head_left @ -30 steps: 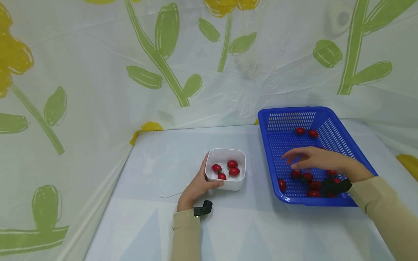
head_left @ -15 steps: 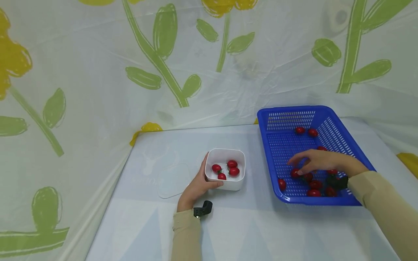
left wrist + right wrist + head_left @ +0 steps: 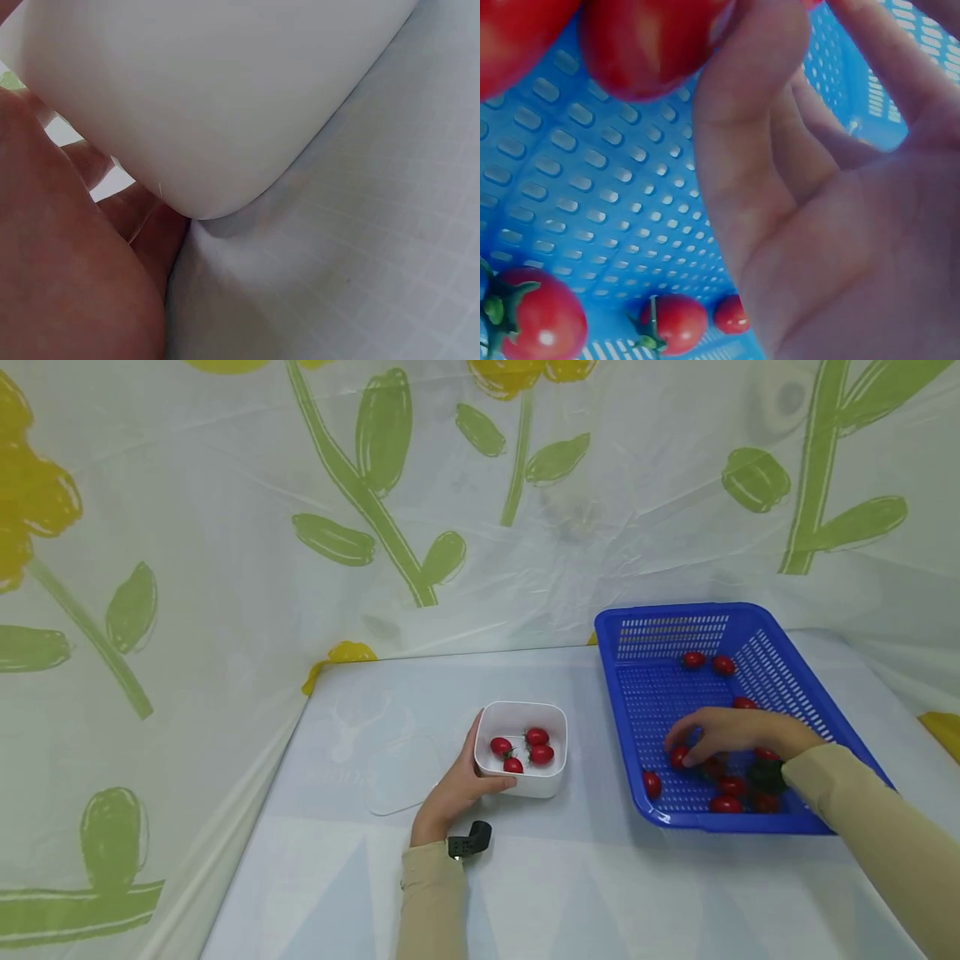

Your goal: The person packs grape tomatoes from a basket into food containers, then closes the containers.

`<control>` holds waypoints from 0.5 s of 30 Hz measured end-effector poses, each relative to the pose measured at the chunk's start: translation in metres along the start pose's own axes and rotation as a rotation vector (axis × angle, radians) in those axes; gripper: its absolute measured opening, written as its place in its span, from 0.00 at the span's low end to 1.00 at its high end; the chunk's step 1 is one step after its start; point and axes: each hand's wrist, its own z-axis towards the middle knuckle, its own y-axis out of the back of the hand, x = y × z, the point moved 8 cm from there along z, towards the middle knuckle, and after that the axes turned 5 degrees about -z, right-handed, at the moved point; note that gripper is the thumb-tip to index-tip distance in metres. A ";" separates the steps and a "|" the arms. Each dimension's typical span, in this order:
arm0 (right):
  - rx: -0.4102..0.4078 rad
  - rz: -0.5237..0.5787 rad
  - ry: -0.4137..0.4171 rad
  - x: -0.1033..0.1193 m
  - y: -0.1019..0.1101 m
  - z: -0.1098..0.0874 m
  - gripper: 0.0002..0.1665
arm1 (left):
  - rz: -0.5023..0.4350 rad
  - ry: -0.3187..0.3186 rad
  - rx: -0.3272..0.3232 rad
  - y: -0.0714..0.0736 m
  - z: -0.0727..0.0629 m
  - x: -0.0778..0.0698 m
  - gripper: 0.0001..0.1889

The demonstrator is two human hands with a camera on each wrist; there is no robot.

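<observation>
My left hand (image 3: 457,789) holds a small white square container (image 3: 536,787) on the table, thumb across its near side and fingers along its left side. Inside it lie several red cherry tomatoes (image 3: 542,754) with green stems. In the left wrist view, the fingers (image 3: 139,206) lie against the white wall by its base. Over the blue basket (image 3: 617,727), my right hand (image 3: 731,732) reaches down and pinches a cherry tomato (image 3: 678,757) between thumb and fingers. In the right wrist view that tomato is mostly hidden, while other tomatoes (image 3: 656,45) lie near the hand.
More cherry tomatoes (image 3: 725,804) lie scattered in the basket, mostly toward its near side, with a few (image 3: 723,665) at the far end. A thin pale lid (image 3: 405,777) lies flat left of the container. A flower-printed curtain (image 3: 247,568) hangs behind the table.
My right hand has lowered into the basket and its thumb and fingers have closed on a cherry tomato. The left hand and the container have stayed in place.
</observation>
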 end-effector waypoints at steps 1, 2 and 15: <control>-0.006 -0.023 0.001 0.001 0.000 0.001 0.19 | -0.010 -0.001 0.004 -0.001 -0.001 -0.002 0.54; -0.013 -0.046 -0.001 0.001 0.000 0.003 0.18 | -0.020 -0.004 0.010 -0.002 -0.002 -0.005 0.54; -0.048 -0.152 0.004 0.012 0.001 0.007 0.16 | -0.001 0.019 0.000 -0.005 -0.006 -0.017 0.54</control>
